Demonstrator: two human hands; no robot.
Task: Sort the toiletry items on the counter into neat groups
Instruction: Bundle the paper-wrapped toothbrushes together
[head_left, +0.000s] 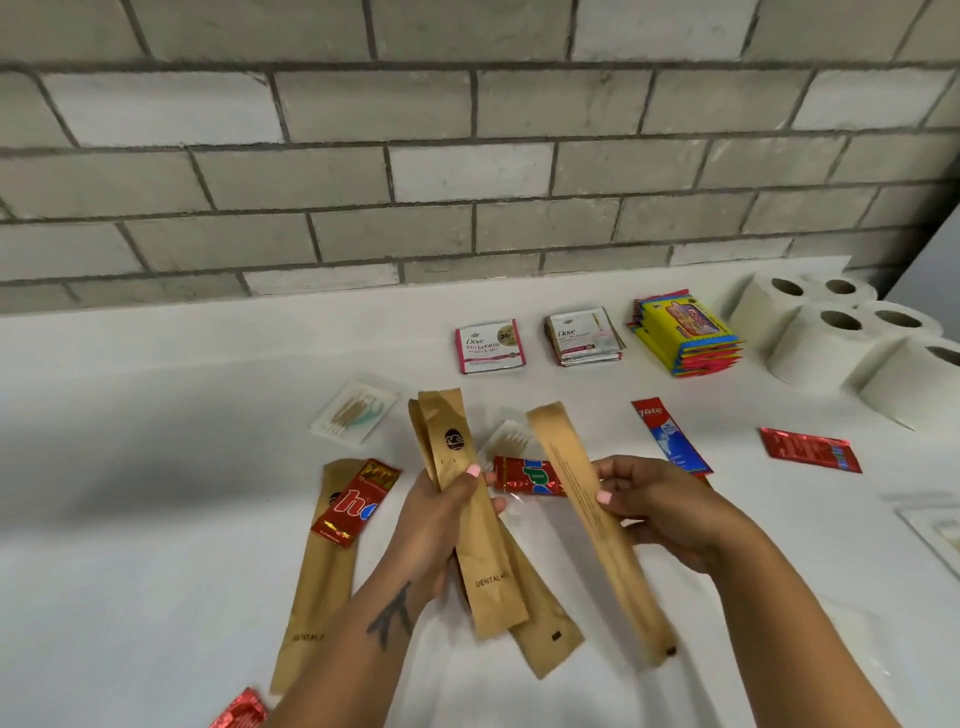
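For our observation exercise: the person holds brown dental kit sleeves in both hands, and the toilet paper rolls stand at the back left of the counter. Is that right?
Not quite. The head view shows the toilet paper rolls at the back right of the counter, not the left. The rest holds: the left hand and right hand each grip brown dental kit sleeves.

Looks like a bathroom or hotel housekeeping spot: white counter (156, 467) against a grey tiled wall (467, 156), toilet rolls (841, 332), shampoo sachets (488, 345), dental kits (462, 493)

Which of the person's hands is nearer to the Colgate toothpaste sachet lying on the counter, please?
Right. The right hand, pinching a brown dental kit sleeve, sits just beside the Colgate toothpaste sachet; the left hand is farther off, across the middle.
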